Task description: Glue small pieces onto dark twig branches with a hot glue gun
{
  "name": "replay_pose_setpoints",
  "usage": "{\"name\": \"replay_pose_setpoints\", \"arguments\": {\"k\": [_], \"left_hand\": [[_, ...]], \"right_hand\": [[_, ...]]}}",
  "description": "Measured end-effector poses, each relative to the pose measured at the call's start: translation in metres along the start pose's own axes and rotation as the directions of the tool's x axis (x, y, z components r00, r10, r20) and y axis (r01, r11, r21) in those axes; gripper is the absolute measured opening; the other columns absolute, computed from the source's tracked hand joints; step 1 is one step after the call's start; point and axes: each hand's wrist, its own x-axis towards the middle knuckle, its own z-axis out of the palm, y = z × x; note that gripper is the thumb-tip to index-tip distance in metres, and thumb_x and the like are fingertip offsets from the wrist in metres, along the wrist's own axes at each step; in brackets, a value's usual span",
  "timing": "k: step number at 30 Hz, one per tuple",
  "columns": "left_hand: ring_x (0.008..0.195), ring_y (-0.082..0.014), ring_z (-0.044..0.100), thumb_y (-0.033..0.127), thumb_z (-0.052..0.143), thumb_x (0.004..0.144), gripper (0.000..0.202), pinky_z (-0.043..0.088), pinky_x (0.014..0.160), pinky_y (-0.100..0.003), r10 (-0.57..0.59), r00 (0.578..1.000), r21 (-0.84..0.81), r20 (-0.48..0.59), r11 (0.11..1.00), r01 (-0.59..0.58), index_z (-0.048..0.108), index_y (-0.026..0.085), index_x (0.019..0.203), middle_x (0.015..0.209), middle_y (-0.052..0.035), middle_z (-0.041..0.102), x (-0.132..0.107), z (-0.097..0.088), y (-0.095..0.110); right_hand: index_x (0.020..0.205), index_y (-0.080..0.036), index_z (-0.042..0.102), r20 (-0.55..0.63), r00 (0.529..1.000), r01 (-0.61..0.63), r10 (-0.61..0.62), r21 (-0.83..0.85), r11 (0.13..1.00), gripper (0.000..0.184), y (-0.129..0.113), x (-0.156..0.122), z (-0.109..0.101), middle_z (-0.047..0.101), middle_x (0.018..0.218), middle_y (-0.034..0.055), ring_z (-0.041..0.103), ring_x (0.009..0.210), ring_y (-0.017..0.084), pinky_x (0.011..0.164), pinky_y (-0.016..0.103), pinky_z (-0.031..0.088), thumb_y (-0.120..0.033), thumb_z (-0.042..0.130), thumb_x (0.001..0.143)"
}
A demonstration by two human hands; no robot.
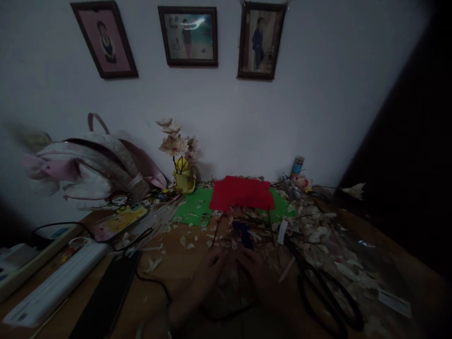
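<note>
The scene is dim. My left hand (pixel 211 266) and my right hand (pixel 253 267) are close together, low over the front of the wooden table, with fingers closed. What they pinch is too dark and small to make out. A thin dark stem (pixel 216 230) rises beside the left fingertips. Just beyond the right hand lies a dark blue tool (pixel 243 233), perhaps a glue gun. To the right, large black-handled scissors (pixel 326 294) lie among pale, petal-like scraps (pixel 318 235).
Red sheets (pixel 242 193) and green sheets (pixel 193 207) lie near the wall. A small yellow pot (pixel 185 182) holds pale flowers (pixel 173 143). At left are a backpack (pixel 95 165), a dark phone-like slab (pixel 106 299), a white box (pixel 56 285), a power strip (pixel 42 261) and a black cable (pixel 155 281).
</note>
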Motion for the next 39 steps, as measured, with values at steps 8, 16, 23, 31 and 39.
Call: {"name": "replay_pose_setpoints", "arguments": {"k": [8, 16, 23, 31, 39], "left_hand": [[0.067, -0.0139, 0.047, 0.048, 0.049, 0.073, 0.032, 0.039, 0.067, -0.025, -0.030, 1.000, -0.108, -0.009, 0.994, 0.029, 0.052, 0.017, 0.066, 0.066, 0.0017, 0.051, 0.003, -0.002, -0.004], [0.063, -0.0128, 0.044, 0.039, 0.059, 0.067, 0.024, 0.036, 0.061, -0.022, -0.028, 0.999, -0.173, 0.035, 0.984, 0.034, 0.054, 0.016, 0.063, 0.062, 0.0024, 0.049, 0.006, 0.002, -0.008], [0.072, -0.0156, 0.049, 0.038, 0.061, 0.066, 0.024, 0.037, 0.066, -0.024, -0.049, 0.996, -0.241, 0.071, 0.968, 0.065, 0.060, 0.016, 0.073, 0.070, -0.0002, 0.056, 0.008, 0.003, -0.013], [0.053, -0.0102, 0.041, 0.046, 0.066, 0.057, 0.033, 0.030, 0.052, -0.021, -0.171, 0.983, -0.277, 0.066, 0.943, 0.182, 0.055, 0.015, 0.058, 0.053, 0.0039, 0.047, 0.009, 0.004, -0.013], [0.058, -0.0111, 0.044, 0.032, 0.062, 0.062, 0.019, 0.032, 0.055, -0.021, -0.136, 0.985, -0.390, 0.107, 0.906, 0.168, 0.054, 0.016, 0.062, 0.058, 0.0031, 0.051, 0.005, 0.007, -0.014]], "right_hand": [[0.085, -0.017, 0.064, 0.036, 0.999, 0.033, -0.031, -0.040, 0.999, 0.032, 0.001, 0.000, -0.002, 0.064, 0.085, 0.0022, 0.055, 0.085, 0.019, 0.074, 0.026, 0.040, -0.045, 0.054, 0.072], [0.078, -0.017, 0.063, 0.020, 0.999, 0.037, -0.035, -0.111, 0.993, 0.033, 0.018, 0.008, -0.002, 0.060, 0.072, -0.0001, 0.052, 0.069, 0.014, 0.063, 0.024, 0.038, -0.047, 0.054, 0.071], [0.076, -0.016, 0.063, 0.025, 0.999, 0.049, -0.047, -0.085, 0.995, 0.030, 0.013, 0.007, -0.001, 0.060, 0.072, -0.0002, 0.053, 0.070, 0.015, 0.064, 0.023, 0.038, -0.044, 0.056, 0.069], [0.078, -0.015, 0.063, 0.040, 0.999, 0.020, -0.016, -0.123, 0.992, 0.029, 0.011, 0.004, 0.002, 0.061, 0.073, 0.0009, 0.053, 0.069, 0.015, 0.062, 0.024, 0.039, -0.042, 0.057, 0.069], [0.076, -0.016, 0.064, -0.051, 0.999, -0.022, 0.016, -0.109, 0.994, 0.039, 0.015, 0.009, 0.000, 0.062, 0.072, 0.0005, 0.054, 0.071, 0.016, 0.064, 0.025, 0.039, -0.052, 0.058, 0.063]]}}
